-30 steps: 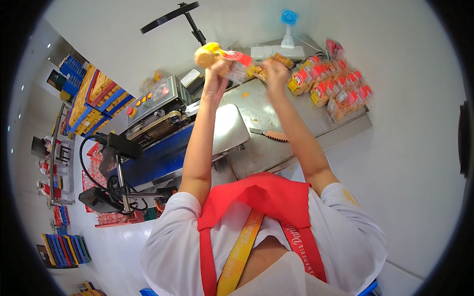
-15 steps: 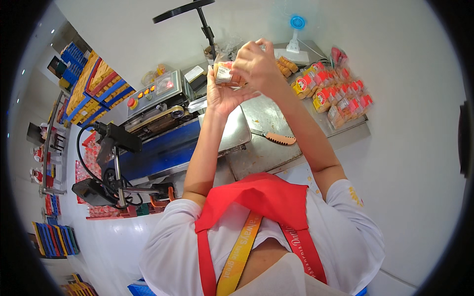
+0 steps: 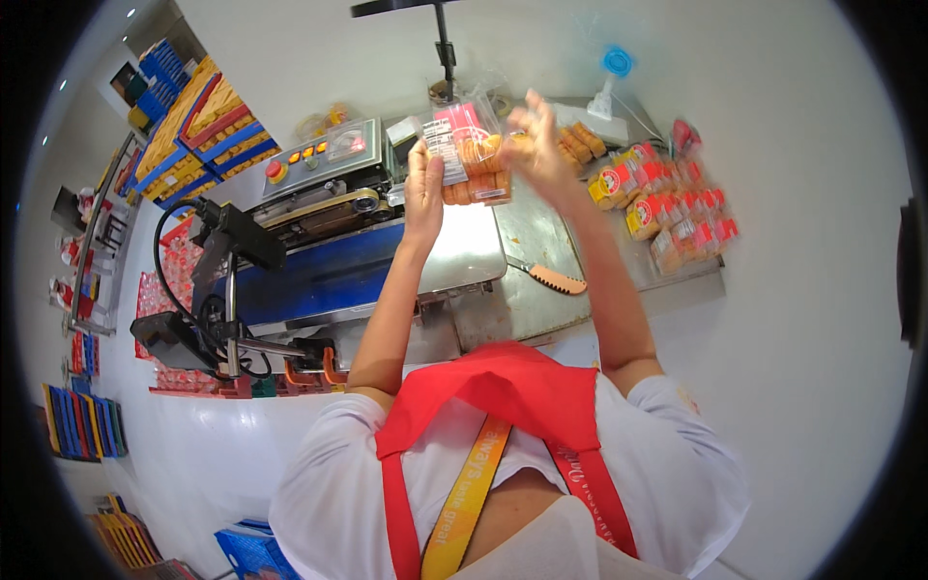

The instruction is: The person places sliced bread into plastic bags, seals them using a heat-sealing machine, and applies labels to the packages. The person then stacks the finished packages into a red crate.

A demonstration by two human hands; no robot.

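Note:
My left hand (image 3: 423,193) grips the left side of a clear bag of small browned bread pieces (image 3: 478,159), thumb in front of it. Red-and-white print shows on the bag, which is held up above the metal worktop, and its top edge is loose clear plastic. Just right of the bag is my right hand (image 3: 543,150), fingers stretched and apart, somewhat blurred. Whether its fingertips touch the plastic I cannot tell. Below the bag, a knife with an orange handle (image 3: 558,280) lies on the worktop (image 3: 532,232).
A conveyor machine (image 3: 324,280) with a blue belt and control panel stands left. Filled bread bags (image 3: 677,217) lie at the right. A small blue-and-white fan (image 3: 615,66) and more bread (image 3: 580,143) are at the back. A black stand (image 3: 445,53) rises behind the bag.
The bag has been turned so its printed side shows, and my left hand now grips its side rather than supporting it from below. My right hand has moved right, its fingers spreading.

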